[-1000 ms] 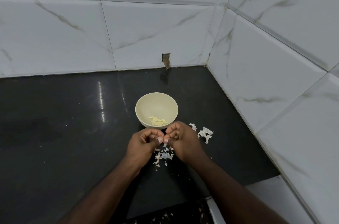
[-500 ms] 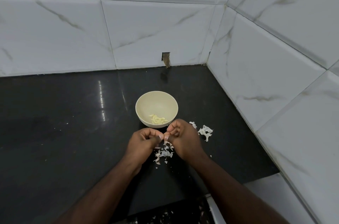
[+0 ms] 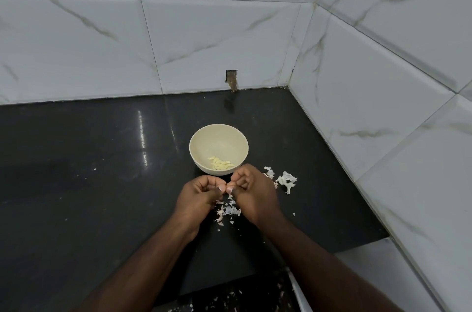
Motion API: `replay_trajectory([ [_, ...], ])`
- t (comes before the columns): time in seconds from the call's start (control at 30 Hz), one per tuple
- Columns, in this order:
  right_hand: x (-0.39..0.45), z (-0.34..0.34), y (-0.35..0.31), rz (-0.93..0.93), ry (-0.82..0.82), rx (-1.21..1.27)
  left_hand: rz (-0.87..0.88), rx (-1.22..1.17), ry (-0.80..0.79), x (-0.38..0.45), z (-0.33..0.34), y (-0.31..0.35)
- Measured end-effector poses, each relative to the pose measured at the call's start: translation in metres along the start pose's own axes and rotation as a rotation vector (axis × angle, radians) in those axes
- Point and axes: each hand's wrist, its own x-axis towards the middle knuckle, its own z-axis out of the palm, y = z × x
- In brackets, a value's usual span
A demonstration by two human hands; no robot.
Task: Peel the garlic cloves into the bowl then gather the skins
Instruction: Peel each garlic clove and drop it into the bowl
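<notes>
A cream bowl (image 3: 204, 137) stands on the black counter and holds several peeled garlic cloves (image 3: 220, 163) at its near side. Just in front of it, my left hand (image 3: 198, 198) and my right hand (image 3: 251, 195) meet thumb to thumb, fingers curled, pinching a small garlic clove (image 3: 226, 189) that is mostly hidden between the fingertips. Loose white skins (image 3: 228, 212) lie on the counter below and between my hands. A larger clump of skins (image 3: 286, 180) lies to the right of my right hand.
The black counter (image 3: 89, 184) runs to white marble-look tiled walls at the back and right, meeting in a corner. A small dark notch (image 3: 231, 78) sits in the back wall. The counter's front edge (image 3: 229, 283) is near my forearms, with skin scraps below it.
My hands stay together in front of the bowl, with only slight finger movement on the clove. The skins on the counter look the same.
</notes>
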Motion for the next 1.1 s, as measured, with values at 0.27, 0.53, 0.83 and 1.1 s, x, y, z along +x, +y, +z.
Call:
replay_trajectory([
  [0.27,0.01,-0.011,-0.003,0.395,-0.188,0.481,0.223,0.175,-0.059,-0.003,-0.001,-0.001],
  [0.53,0.01,-0.01,-0.001,0.338,-0.184,0.549,0.139,0.081,-0.049,0.002,-0.003,-0.006],
  [0.83,0.015,-0.018,0.011,0.064,-0.102,0.24,-0.02,-0.104,-0.073,0.005,0.0,-0.005],
  [1.1,0.01,-0.016,0.01,0.015,-0.245,0.22,-0.037,-0.158,-0.077,0.004,0.001,-0.001],
])
